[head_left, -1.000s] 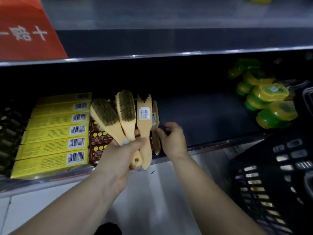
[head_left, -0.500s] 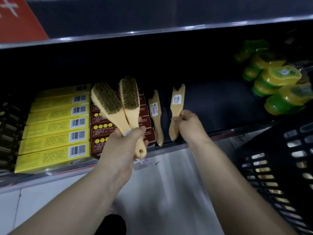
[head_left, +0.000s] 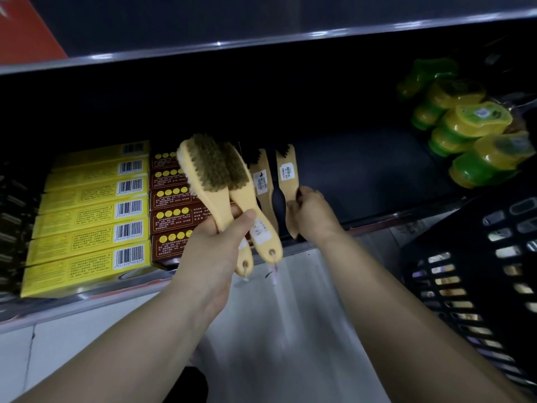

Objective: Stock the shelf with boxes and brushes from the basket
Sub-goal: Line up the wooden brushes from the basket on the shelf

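Observation:
My left hand (head_left: pixel 215 251) grips the handles of two wooden brushes (head_left: pixel 212 173), bristles up, in front of the shelf's front rail (head_left: pixel 377 225). My right hand (head_left: pixel 311 213) holds a third wooden brush (head_left: pixel 286 173) on its edge on the dark shelf floor. Just left of it another wooden brush (head_left: pixel 261 181) stands on the shelf by itself. Rows of yellow boxes (head_left: pixel 87 210) and brown boxes (head_left: pixel 171 199) lie on the shelf to the left. The black basket (head_left: pixel 476 274) is at the right edge of the view.
Green and yellow packs (head_left: pixel 470 132) are piled at the shelf's right end. Bare dark shelf floor (head_left: pixel 363 175) lies between the brushes and those packs. An upper shelf edge (head_left: pixel 261 39) runs overhead, with a red sign (head_left: pixel 23 33) at top left.
My right hand took one brush out of the left hand's bunch and set it on the shelf beside the earlier one. The left hand now holds two brushes.

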A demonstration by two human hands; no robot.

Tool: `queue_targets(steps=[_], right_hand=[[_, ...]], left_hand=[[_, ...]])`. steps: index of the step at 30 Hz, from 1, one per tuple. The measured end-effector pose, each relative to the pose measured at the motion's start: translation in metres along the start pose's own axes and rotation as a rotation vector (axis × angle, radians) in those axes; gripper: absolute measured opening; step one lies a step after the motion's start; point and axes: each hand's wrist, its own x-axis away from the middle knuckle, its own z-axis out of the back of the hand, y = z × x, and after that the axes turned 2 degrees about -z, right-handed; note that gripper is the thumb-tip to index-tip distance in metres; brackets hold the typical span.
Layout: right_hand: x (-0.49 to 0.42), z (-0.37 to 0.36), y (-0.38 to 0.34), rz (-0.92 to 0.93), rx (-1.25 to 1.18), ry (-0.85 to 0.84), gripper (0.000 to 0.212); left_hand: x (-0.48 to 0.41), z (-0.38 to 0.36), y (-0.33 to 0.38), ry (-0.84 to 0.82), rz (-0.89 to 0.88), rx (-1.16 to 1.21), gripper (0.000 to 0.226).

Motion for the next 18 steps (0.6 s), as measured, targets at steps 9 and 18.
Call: queue_targets(steps=[9, 18], right_hand=[[0.079, 0.035, -0.023, 0.207, -0.539, -0.289, 0.009], [0.039, 0.049, 0.017, -0.004, -0.600, 0.051, 0.017]], left_hand=[[-0.004, -0.006, 0.002, -0.059, -0.027, -0.066, 0.013], [0.001, -0.014, 0.002, -0.025, 0.056, -0.038, 0.026]])
